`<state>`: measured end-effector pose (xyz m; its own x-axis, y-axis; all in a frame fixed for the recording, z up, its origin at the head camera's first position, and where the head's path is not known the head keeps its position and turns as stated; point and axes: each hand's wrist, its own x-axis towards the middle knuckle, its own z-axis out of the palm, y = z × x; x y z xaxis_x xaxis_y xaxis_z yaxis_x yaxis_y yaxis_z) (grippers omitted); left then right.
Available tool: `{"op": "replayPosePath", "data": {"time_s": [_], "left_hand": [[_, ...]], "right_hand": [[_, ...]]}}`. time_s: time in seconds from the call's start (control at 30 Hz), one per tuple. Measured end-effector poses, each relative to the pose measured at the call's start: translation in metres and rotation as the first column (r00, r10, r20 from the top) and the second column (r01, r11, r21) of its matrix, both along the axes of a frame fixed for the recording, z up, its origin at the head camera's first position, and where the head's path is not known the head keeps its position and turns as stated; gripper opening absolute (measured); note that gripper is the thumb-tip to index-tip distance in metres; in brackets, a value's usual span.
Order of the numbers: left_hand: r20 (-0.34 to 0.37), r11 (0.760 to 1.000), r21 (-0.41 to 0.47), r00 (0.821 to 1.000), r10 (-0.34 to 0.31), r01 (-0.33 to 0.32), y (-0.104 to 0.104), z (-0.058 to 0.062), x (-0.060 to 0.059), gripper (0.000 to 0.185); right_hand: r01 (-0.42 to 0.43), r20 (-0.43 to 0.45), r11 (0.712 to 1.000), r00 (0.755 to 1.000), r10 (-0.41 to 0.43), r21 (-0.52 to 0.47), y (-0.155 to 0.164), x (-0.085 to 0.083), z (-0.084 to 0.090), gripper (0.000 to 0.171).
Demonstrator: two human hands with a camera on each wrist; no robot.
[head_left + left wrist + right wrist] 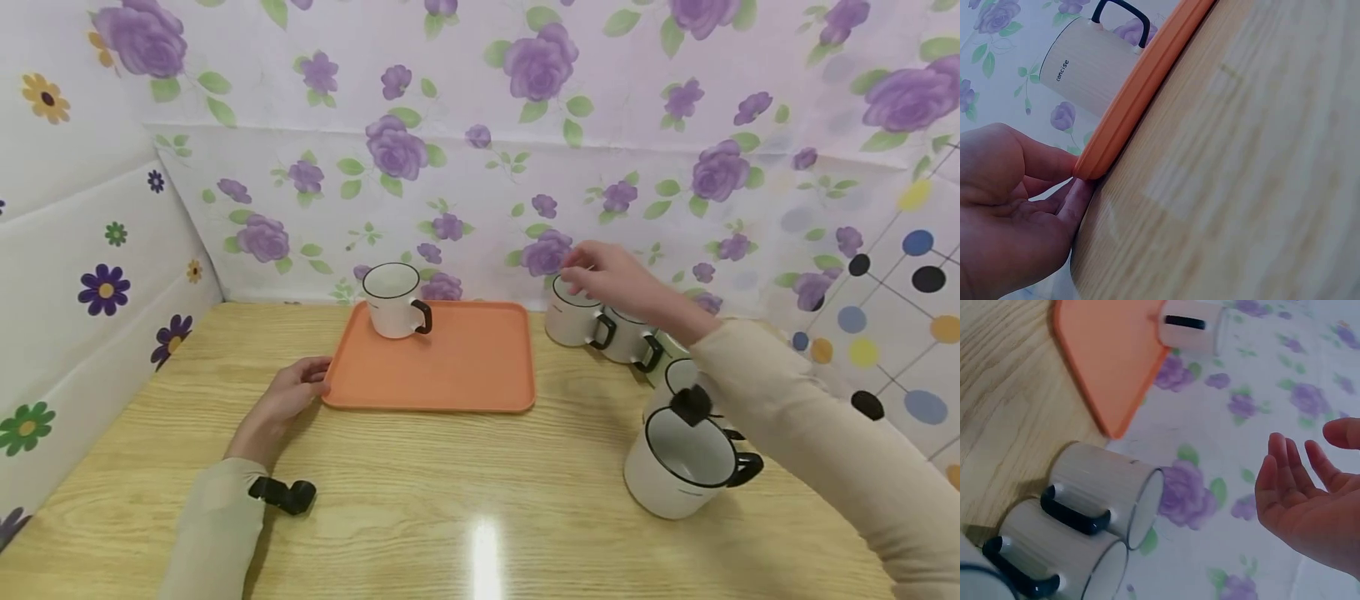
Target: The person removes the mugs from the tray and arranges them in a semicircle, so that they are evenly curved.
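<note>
At the near left corner of an orange tray (472, 367), my left hand (294, 390) pinches the rim between thumb and fingers, as the left wrist view shows. A white enamel mug (392, 308) with black rim and handle stands upright on the tray's back left part. It bears the word "concise" in the left wrist view. My right hand (1310, 506) hovers above another white mug (1110, 487), fingers loosely bent and apart, holding nothing. From the head, that mug is partly covered by this hand (603, 273). A second mug (1063, 550) stands right against it.
More mugs stand in a row along the right side, partly hidden under my right forearm. The nearest is a large white mug (678, 462) with its handle to the right. Floral cloth (465, 167) hangs behind the wooden table (420, 500); patterned cloths border both sides.
</note>
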<state>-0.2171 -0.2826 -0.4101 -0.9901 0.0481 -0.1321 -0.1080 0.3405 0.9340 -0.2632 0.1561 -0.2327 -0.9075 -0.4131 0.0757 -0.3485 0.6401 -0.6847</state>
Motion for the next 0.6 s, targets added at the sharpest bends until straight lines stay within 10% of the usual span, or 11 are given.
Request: {"op": "replayPosePath", "data": {"time_s": [0.6], "left_hand": [[-0.027, 1.000, -0.019, 1.000, -0.002, 0.001, 0.002, -0.001, 0.001, 0.054]], "right_hand": [[0.024, 0.165, 0.990, 0.986, -0.001, -0.137, -0.131, -0.046, -0.068, 0.028]]}}
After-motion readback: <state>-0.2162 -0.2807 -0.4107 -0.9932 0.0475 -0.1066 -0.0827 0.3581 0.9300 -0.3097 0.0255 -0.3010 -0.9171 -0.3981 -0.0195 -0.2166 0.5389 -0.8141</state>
